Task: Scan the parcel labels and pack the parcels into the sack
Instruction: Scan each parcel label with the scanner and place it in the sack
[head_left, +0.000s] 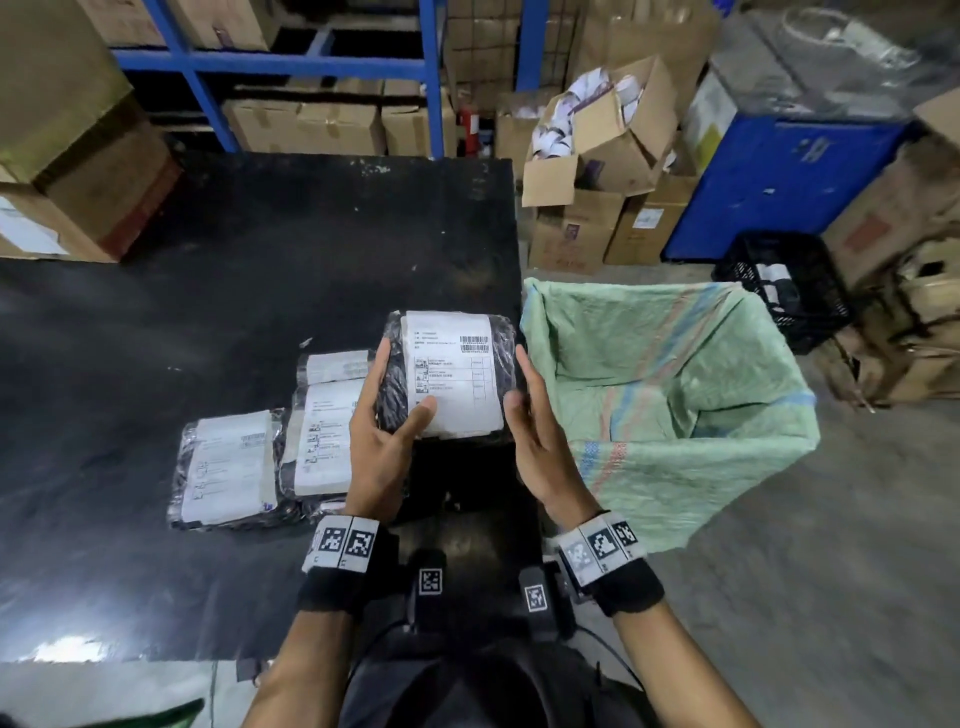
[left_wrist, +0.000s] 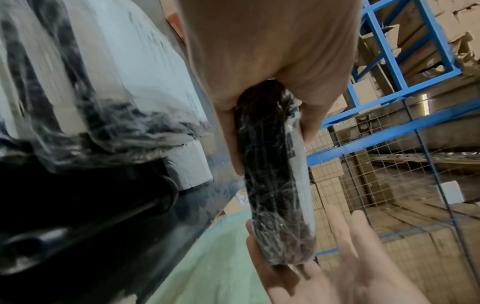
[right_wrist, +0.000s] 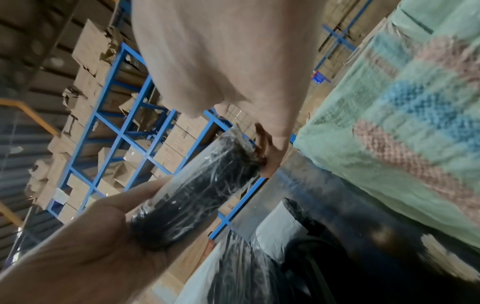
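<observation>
The left hand (head_left: 382, 441) is grasping the labelled parcel (head_left: 451, 382) above the worktop (head_left: 208, 291) edge, the flat right hand (head_left: 540, 441) touching its other side; this looks like the packing step, so next it must go right into the open green sack (head_left: 675, 395).

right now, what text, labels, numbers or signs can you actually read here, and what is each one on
No text here can be quoted with confidence.
Held parcel: white label with barcodes and printed rows, too small to read.
Parcels on the table: labels printed, too blurred to read.
Wristbands: black-and-white square marker patterns, no words.
Cardboard boxes: faint print, unreadable.
Blue cabinet: faint white marking, unreadable.
Wrist views: label seen edge-on or blurred, nothing legible.
</observation>
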